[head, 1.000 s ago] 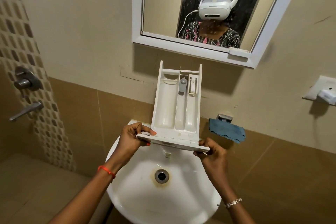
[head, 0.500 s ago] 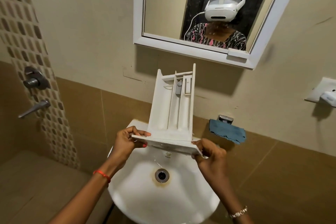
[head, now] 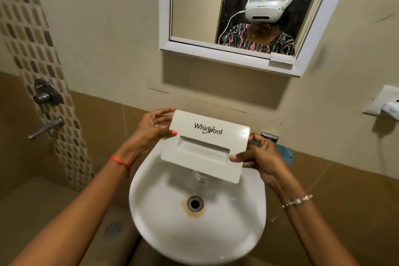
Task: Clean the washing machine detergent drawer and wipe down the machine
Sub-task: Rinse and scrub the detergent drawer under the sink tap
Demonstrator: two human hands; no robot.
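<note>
- Above the white sink (head: 194, 233), the detergent drawer (head: 205, 147) was held with its Whirlpool front panel facing the camera.
- At the panel's left edge, the left grip (head: 153, 127) pinched it.
- Its right edge sat clamped in the right grip (head: 261, 155).
- Behind that lay a blue cloth (head: 285, 153).

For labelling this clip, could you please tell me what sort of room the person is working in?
Most likely a bathroom: a white washbasin sits below a framed wall mirror, with a shower mixer and a tap in the tiled wall to the left.
</note>
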